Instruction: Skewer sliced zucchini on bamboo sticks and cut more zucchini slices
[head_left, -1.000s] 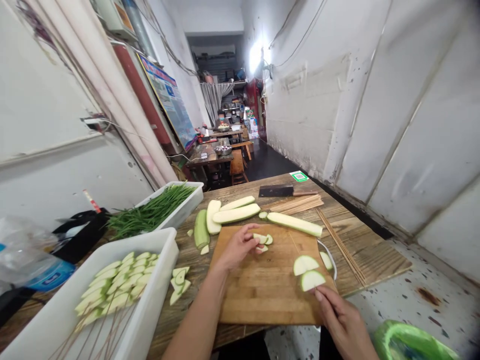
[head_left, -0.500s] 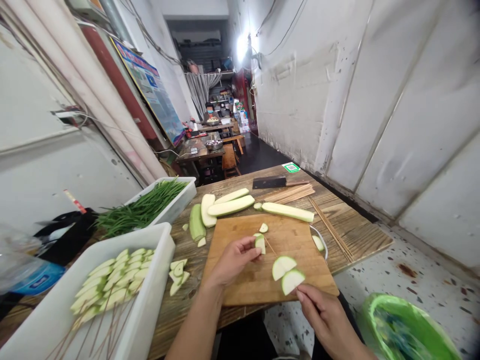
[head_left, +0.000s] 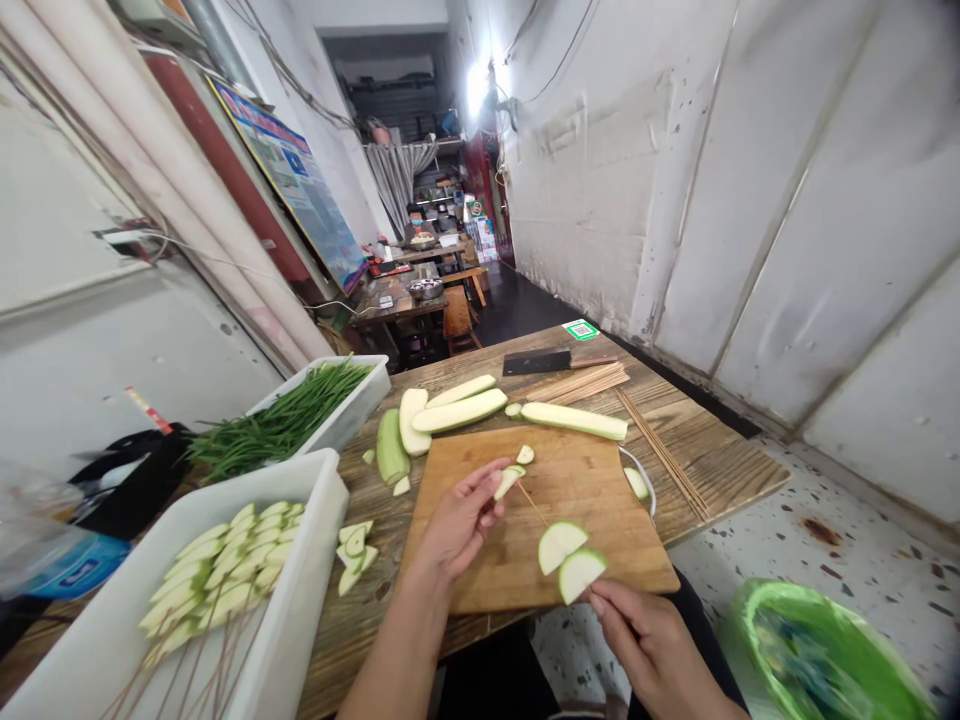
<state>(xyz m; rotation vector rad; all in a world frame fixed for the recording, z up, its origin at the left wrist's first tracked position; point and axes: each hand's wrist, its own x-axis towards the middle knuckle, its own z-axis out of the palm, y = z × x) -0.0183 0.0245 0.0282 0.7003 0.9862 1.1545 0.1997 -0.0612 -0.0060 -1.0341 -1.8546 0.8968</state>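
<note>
In the head view my right hand (head_left: 637, 635) pinches the near end of a thin wooden skewer (head_left: 534, 502). Two pale half-round zucchini slices (head_left: 562, 546) with green rims are threaded on it close to my fingers. My left hand (head_left: 466, 520) holds another zucchini slice (head_left: 507, 484) between thumb and fingers at the skewer's far tip; whether the tip has entered it I cannot tell. Both hands are above the wooden cutting board (head_left: 480, 590). A small zucchini end piece (head_left: 525, 455) lies near the board's far edge.
Beyond the board lie peeled zucchini lengths (head_left: 461, 411), a cleaver (head_left: 536, 362) and loose skewers (head_left: 664, 455). On the left stand a white tray (head_left: 319, 540) of skewered slices and a bin of green chives (head_left: 300, 410). A green bucket (head_left: 832, 640) stands on the floor at right.
My left hand has turned the slice it holds from nearly upright to a slanting position and moved it slightly left. My right hand keeps the skewer, its two slices shifting slightly left and down.
</note>
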